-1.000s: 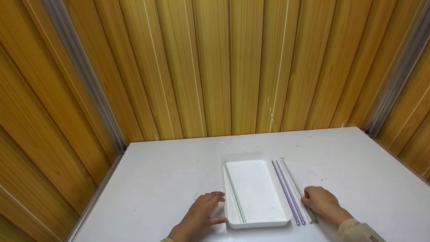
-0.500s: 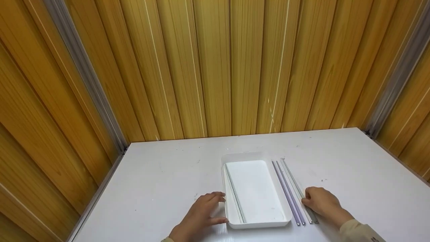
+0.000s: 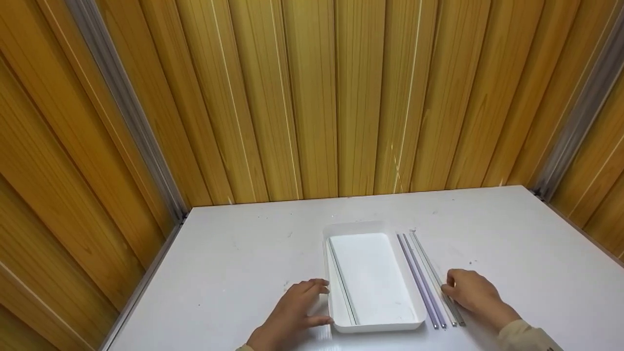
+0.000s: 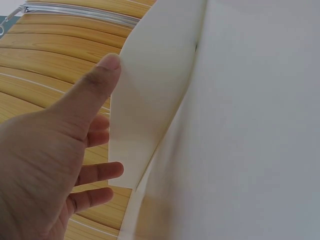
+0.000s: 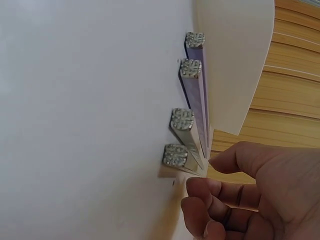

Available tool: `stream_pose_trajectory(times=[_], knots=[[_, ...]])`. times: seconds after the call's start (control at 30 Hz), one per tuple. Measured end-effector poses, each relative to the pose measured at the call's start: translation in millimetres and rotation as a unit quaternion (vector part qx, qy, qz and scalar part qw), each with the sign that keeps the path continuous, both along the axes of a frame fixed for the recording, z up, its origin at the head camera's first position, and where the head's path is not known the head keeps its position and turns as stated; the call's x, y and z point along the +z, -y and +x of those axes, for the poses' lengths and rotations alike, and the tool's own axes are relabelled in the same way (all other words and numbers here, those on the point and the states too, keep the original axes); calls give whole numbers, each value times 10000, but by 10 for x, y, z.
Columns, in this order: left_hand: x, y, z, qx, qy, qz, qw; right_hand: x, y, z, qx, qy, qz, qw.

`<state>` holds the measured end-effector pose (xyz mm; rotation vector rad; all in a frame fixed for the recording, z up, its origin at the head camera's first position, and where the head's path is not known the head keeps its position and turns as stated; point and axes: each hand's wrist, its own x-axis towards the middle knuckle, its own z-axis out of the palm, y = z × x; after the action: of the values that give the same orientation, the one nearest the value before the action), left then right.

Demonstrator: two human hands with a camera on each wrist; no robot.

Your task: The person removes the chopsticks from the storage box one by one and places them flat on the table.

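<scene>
My left hand [image 3: 291, 306] is at the left wall of a white rectangular tray [image 3: 375, 327], thumb and fingers spread. In the left wrist view, its thumb tip and a finger meet the tray's outer wall [image 4: 145, 95]. Inside the tray, thin pale-green chopsticks [image 3: 342, 280] lie along the left side. Right of the tray, two purple chopsticks [image 3: 421, 280] and two silvery ones [image 3: 435, 279] lie side by side. My right hand [image 3: 472, 291] rests beside the outermost silvery chopstick [image 5: 176, 156], fingers loosely bent. A gap shows between its thumb and forefinger.
All of this stands on a white table [image 3: 253, 253] with small specks on it. Wood-patterned panels [image 3: 312, 97] rise behind and at both sides, with grey metal posts [image 3: 131, 112] at the corners.
My right thumb and forefinger have parted, and that hand has shifted slightly away from the outermost chopstick. The left hand keeps its place at the tray. The head view has shifted slightly.
</scene>
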<state>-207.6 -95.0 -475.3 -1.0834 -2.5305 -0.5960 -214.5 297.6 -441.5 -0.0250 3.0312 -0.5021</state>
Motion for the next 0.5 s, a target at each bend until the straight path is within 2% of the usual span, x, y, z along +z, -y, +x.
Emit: stream_pose_trajectory(times=[0.27, 0.5], knots=[[10, 8, 9, 6, -148, -66, 9999, 72, 41, 24, 51, -140, -203, 9997], [9, 3, 3, -39, -78, 6, 10000, 160, 136, 55, 77, -364, -380, 9986]])
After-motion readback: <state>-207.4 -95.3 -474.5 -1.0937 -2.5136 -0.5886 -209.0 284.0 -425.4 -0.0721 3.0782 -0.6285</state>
